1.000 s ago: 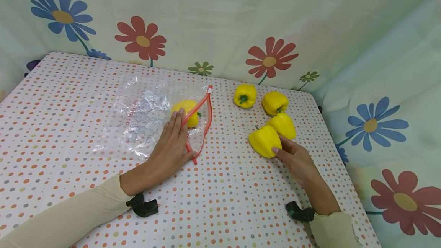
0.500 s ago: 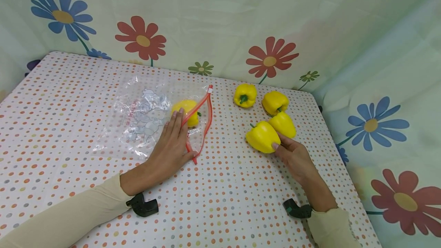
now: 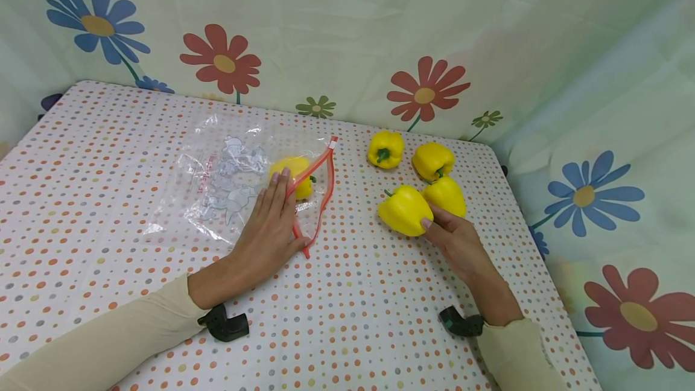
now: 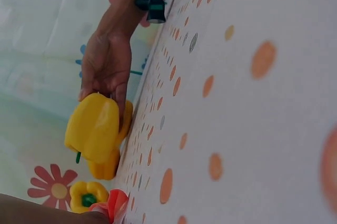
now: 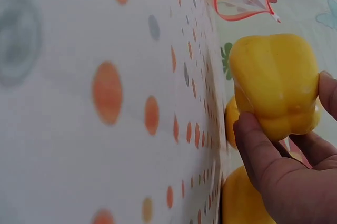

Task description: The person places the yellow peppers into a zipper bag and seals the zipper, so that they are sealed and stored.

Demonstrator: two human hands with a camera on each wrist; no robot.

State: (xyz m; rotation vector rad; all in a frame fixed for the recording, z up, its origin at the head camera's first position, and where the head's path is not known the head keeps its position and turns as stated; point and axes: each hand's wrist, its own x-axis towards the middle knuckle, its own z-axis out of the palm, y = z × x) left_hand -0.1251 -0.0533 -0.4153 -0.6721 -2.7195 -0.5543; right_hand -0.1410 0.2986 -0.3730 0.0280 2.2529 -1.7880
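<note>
My left hand lies with extended fingers on a clear plastic zipper bag, by its red-edged mouth, which gapes toward the right. Inside the bag, just within the mouth, is one yellow bell pepper, partly covered by my fingertips. My right hand grips another yellow bell pepper at its bottom end, thumb on one side and fingers on the other. Its green stem points away to the upper left. In the right wrist view this held pepper appears raised off the tabletop.
Beyond my right hand sit three more yellow bell peppers: one at the back, one right of it, and one partly behind the held pepper. The dotted tablecloth ends against a flowered curtain at back and right.
My right hand has carried its pepper a little left and up, away from the pepper behind it. My left hand keeps its place on the bag.
</note>
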